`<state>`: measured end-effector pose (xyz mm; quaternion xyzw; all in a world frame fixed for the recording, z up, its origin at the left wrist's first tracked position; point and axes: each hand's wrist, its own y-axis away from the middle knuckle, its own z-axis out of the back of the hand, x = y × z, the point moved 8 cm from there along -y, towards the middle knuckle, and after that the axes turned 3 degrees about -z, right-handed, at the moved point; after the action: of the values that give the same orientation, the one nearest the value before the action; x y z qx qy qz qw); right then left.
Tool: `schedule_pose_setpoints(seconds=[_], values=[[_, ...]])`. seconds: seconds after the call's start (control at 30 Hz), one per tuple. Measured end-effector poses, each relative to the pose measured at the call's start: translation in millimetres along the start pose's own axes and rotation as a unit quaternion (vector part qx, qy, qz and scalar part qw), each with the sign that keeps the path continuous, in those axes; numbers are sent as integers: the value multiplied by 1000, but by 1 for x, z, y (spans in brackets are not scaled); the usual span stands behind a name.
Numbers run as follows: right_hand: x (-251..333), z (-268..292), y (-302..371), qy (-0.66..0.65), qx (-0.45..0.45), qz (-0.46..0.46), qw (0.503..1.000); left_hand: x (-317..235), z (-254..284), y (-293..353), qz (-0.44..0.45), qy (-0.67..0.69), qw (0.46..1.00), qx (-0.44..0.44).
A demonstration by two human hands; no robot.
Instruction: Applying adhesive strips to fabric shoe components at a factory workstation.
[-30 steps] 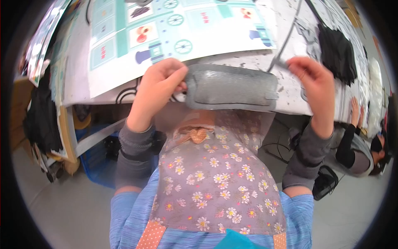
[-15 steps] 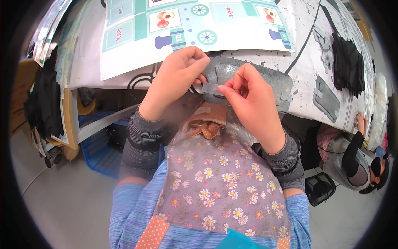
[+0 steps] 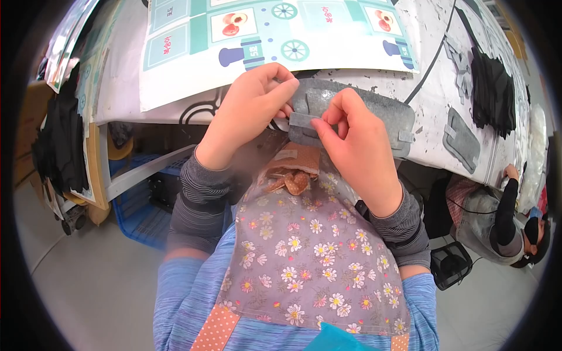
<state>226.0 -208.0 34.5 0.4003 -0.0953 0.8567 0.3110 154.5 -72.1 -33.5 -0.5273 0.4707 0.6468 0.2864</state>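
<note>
**Both hands on the grey pad at the tabletop edge**

Your left hand [image 3: 249, 114] grips the left end of the grey pad [image 3: 374, 114], fingers curled together over its top edge and thumb beneath. Your right hand [image 3: 357, 149] sits just right of it, thumb and forefinger pinched shut on a small grey strip [image 3: 301, 121] that lies against the pad's left part.

The pad is a flat, rounded oblong. Its long axis runs left to right and dips slightly toward your right, so the left end sits a little higher in the view than the right. A small tab [image 3: 405, 136] sticks out from the pad's right end. The pad lies at the near edge of the white tabletop [image 3: 427, 126], overhanging it above your flowered apron [image 3: 304, 263].

Beyond the pad, a printed sheet with teal train pictures [image 3: 234, 35] covers the tabletop. To the right of the pad lies a second grey pad [image 3: 462, 143], tilted, and farther right a stack of black fabric pieces [image 3: 494, 88]. Well to the right of the pad, another person [image 3: 509, 234] in a dark sleeve reaches to the tabletop.
</note>
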Motion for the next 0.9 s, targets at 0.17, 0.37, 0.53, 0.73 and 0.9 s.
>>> schedule_pose_setpoints(seconds=[0.17, 0.37, 0.53, 0.73, 0.9], values=[[2, -2, -2, 15, 5, 16, 1000, 0, 1, 0, 3, -2, 1000, -4], [4, -4, -1, 20, 9, 33, 999, 1, 1, -1, 5, -6, 1000, -4], [8, -3, 0, 38, 1, 60, 998, 0, 1, 0, 2, -6, 1000, -7], [11, -6, -1, 52, -9, 73, 996, 1, 1, 1, 5, -9, 1000, -14], [9, -7, -2, 58, -18, 66, 996, 0, 0, 0, 7, -7, 1000, -5]])
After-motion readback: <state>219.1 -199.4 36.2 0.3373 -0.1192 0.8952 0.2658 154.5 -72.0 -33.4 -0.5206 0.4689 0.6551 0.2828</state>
